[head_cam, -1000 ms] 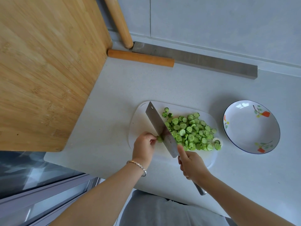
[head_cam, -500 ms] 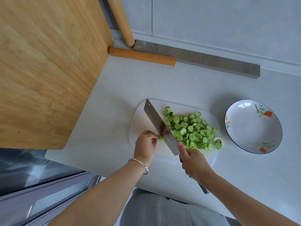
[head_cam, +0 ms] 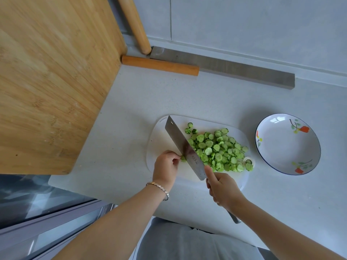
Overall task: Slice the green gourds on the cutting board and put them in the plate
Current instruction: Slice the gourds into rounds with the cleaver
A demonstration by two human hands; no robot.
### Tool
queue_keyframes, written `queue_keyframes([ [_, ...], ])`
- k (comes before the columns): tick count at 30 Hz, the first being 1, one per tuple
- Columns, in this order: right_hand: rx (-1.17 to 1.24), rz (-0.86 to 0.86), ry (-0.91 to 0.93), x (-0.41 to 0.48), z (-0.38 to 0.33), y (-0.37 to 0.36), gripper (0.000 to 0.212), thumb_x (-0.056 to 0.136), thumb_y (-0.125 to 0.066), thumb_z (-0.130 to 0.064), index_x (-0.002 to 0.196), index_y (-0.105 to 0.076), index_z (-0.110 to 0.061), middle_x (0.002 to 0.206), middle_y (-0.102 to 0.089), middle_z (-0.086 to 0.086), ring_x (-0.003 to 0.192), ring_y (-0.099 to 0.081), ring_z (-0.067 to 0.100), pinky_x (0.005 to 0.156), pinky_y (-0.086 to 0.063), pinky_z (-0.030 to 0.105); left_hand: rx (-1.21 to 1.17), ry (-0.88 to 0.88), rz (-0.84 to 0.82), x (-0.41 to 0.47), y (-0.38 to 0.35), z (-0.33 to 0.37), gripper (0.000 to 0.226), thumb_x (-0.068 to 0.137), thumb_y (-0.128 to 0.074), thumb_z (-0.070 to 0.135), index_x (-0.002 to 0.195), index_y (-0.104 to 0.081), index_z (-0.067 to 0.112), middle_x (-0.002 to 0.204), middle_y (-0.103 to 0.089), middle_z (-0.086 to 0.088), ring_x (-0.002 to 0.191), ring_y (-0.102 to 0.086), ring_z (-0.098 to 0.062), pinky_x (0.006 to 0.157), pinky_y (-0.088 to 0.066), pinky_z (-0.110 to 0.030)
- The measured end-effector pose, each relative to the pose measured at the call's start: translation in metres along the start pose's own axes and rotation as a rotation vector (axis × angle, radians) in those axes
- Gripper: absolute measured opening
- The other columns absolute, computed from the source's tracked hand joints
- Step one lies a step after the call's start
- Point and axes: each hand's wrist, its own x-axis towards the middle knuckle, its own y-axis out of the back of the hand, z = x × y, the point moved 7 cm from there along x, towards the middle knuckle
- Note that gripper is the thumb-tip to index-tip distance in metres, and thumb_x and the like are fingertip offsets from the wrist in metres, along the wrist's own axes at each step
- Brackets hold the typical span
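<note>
A white cutting board (head_cam: 161, 132) lies on the counter with a heap of green gourd slices (head_cam: 219, 149) on its right half. My left hand (head_cam: 166, 166) pinches a small gourd end piece (head_cam: 183, 158) against the board, right at the blade. My right hand (head_cam: 223, 188) grips the handle of a steel cleaver (head_cam: 183, 145), forefinger laid along the blade, which stands across the board left of the heap. A white plate (head_cam: 287, 144) with red flowers sits to the right of the board and holds no slices.
A large bamboo board (head_cam: 52, 77) covers the left of the counter. Two wooden rolling pins (head_cam: 159, 65) and a grey metal bar (head_cam: 225, 66) lie along the back wall. The counter's front edge is just below my wrists.
The cleaver has shifted slightly between cuts at the same spot; my left hand still pinches the gourd end. The view has drifted a little.
</note>
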Motion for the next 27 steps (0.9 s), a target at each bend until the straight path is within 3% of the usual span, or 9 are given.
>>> queue_keyframes([
  [10, -0.085, 0.018, 0.066, -0.007, -0.010, 0.000, 0.056, 0.089, -0.037, -0.060, 0.065, -0.042, -0.010, 0.052, -0.038, 0.003, 0.044, -0.031, 0.016, 0.046, -0.029, 0.024, -0.016, 0.017, 0.007, 0.000, 0.000, 0.001, 0.008, 0.074, -0.070, -0.009, 0.071, -0.073, -0.002, 0.076, -0.070, -0.013, 0.067, -0.064, -0.025, 0.065, -0.046, -0.022],
  [19, -0.178, 0.049, 0.056, 0.002, 0.000, -0.011, 0.055, 0.090, -0.035, -0.060, 0.067, -0.038, -0.010, 0.060, -0.034, 0.007, 0.052, -0.028, 0.018, 0.055, -0.028, 0.029, 0.009, 0.048, -0.047, -0.001, -0.004, -0.006, 0.007, 0.078, -0.067, -0.004, 0.078, -0.073, -0.001, 0.084, -0.068, -0.012, 0.075, -0.064, -0.023, 0.071, -0.051, -0.027],
  [23, -0.046, 0.036, -0.004, 0.005, 0.005, -0.011, 0.056, 0.091, -0.037, -0.058, 0.061, -0.038, -0.010, 0.046, -0.033, -0.001, 0.043, -0.029, 0.016, 0.048, -0.029, 0.026, 0.003, 0.046, -0.078, 0.000, -0.005, -0.005, 0.002, 0.078, -0.069, 0.000, 0.078, -0.071, 0.001, 0.084, -0.067, -0.009, 0.074, -0.064, -0.023, 0.070, -0.053, -0.031],
  [27, 0.166, -0.020, -0.096, 0.002, 0.008, -0.011, 0.056, 0.092, -0.038, -0.057, 0.056, -0.035, -0.013, 0.038, -0.028, -0.006, 0.032, -0.022, 0.011, 0.039, -0.021, 0.017, 0.074, 0.053, -0.110, 0.000, -0.005, 0.001, 0.003, 0.079, -0.070, 0.011, 0.079, -0.068, 0.008, 0.080, -0.066, -0.002, 0.072, -0.059, -0.016, 0.061, -0.044, -0.021],
])
